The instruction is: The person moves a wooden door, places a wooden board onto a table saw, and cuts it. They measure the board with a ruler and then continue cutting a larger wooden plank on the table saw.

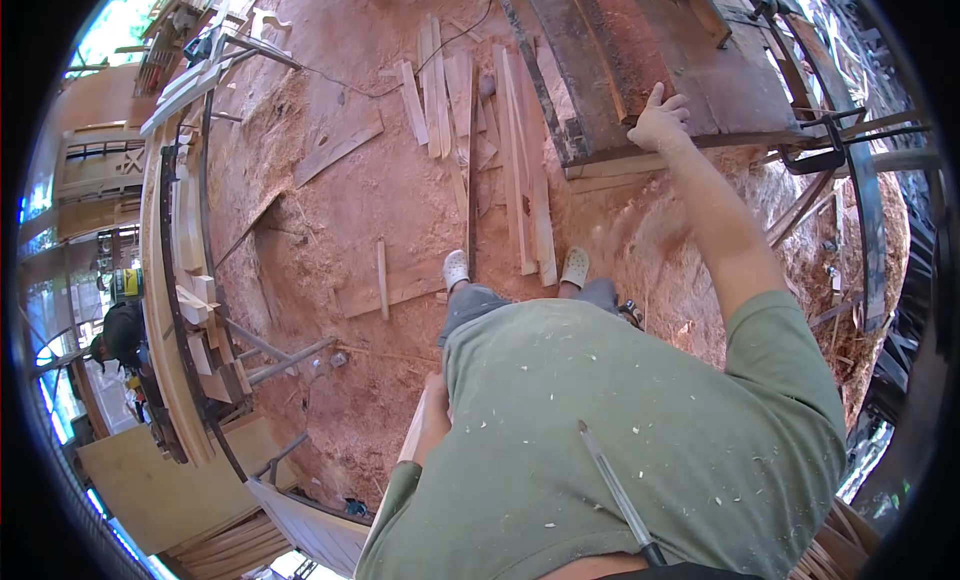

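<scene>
My right hand (662, 118) reaches forward at the near end of a long reddish wooden beam (625, 50) on a brown worktable (735, 90). Its fingers are spread, and it seems to rest against the beam's end or the tabletop. Down at my left side, my left hand (436, 405) is closed round a pale wooden board (412, 438), most of which is hidden by my arm and shirt. A pen (615, 490) hangs at the chest of my green shirt (640, 380), which is dotted with wood chips.
Sawdust covers the ground (390, 220). Several wood strips (515, 160) lie ahead of my feet, near a cable (365, 93). To the left stands a rack with stacked planks (165, 300). A metal clamp-like part (815, 160) sits at the worktable's right edge.
</scene>
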`<state>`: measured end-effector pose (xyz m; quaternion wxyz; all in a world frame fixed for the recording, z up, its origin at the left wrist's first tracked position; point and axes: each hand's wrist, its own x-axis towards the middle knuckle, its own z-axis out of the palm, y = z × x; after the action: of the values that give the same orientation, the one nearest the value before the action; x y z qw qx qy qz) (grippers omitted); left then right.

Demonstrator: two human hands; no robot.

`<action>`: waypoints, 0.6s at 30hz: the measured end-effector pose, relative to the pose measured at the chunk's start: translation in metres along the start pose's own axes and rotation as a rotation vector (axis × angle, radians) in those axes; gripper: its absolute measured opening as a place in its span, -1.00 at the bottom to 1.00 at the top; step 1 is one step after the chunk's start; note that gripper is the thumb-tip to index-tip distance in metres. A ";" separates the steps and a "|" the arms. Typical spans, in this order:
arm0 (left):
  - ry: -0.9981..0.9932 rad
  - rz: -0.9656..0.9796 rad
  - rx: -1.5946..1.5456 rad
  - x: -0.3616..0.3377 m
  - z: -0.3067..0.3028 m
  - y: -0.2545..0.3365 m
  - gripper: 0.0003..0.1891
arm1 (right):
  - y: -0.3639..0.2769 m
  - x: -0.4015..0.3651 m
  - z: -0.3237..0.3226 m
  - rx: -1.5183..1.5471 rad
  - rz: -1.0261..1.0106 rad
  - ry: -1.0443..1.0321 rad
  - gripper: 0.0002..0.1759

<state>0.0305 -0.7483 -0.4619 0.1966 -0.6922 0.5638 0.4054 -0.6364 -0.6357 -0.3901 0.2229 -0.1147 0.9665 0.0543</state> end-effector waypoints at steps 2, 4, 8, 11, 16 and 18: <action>-0.024 0.052 -0.071 -0.010 -0.005 0.021 -0.31 | -0.002 -0.002 -0.002 0.005 0.003 -0.019 0.22; 0.227 -0.004 0.177 -0.004 -0.010 0.040 -0.29 | -0.001 -0.008 -0.004 0.023 -0.012 -0.009 0.20; 0.161 0.040 0.139 0.006 -0.021 0.072 -0.35 | -0.001 -0.009 -0.006 0.041 -0.023 0.014 0.19; 0.200 0.032 -0.008 0.022 -0.020 0.090 -0.39 | -0.004 -0.015 -0.012 0.004 -0.018 -0.007 0.21; 0.182 0.051 0.042 0.046 -0.011 0.104 -0.42 | 0.002 -0.013 -0.007 0.041 -0.064 0.005 0.29; 0.145 0.072 0.029 0.061 -0.008 0.097 -0.41 | 0.004 -0.015 -0.009 0.068 -0.071 -0.001 0.33</action>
<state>-0.0559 -0.8200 -0.4869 0.1504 -0.6963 0.6067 0.3527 -0.6277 -0.6303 -0.3750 0.2288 -0.1411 0.9631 0.0133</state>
